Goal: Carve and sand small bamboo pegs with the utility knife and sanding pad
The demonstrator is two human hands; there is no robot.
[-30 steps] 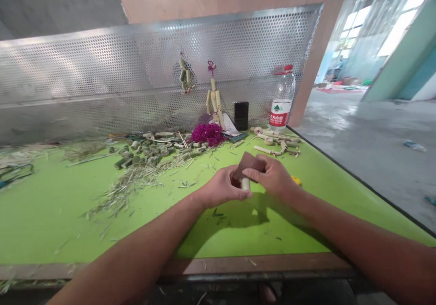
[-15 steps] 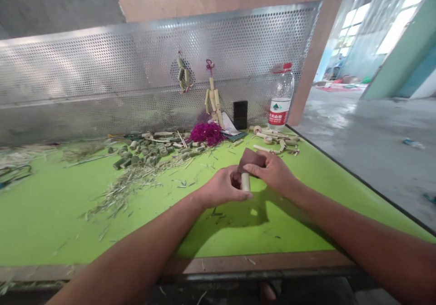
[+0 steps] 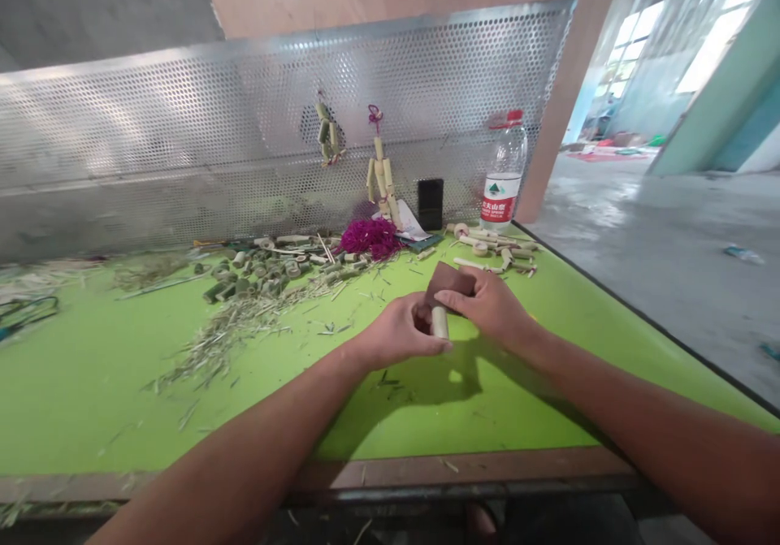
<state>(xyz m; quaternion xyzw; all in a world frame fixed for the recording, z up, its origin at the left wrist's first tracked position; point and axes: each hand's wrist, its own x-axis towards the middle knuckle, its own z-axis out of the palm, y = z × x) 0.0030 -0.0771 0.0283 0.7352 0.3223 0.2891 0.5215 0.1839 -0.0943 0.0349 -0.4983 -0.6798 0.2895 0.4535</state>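
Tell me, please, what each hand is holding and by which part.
The left hand holds a pale cylindrical piece, thumb at its near end, finger contact partly hidden. The right hand pinches a brown sheet by its right side.

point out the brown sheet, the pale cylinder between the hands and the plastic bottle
brown sheet (image 3: 449, 282), head view, on its flat upper face
pale cylinder (image 3: 439, 323), head view, on the middle of its exposed side
plastic bottle (image 3: 502, 185), head view, on its label

Brown sheet (image 3: 448, 280), pale cylinder (image 3: 439, 323), lime-green tabletop (image 3: 79, 391), magenta strands (image 3: 368, 239)
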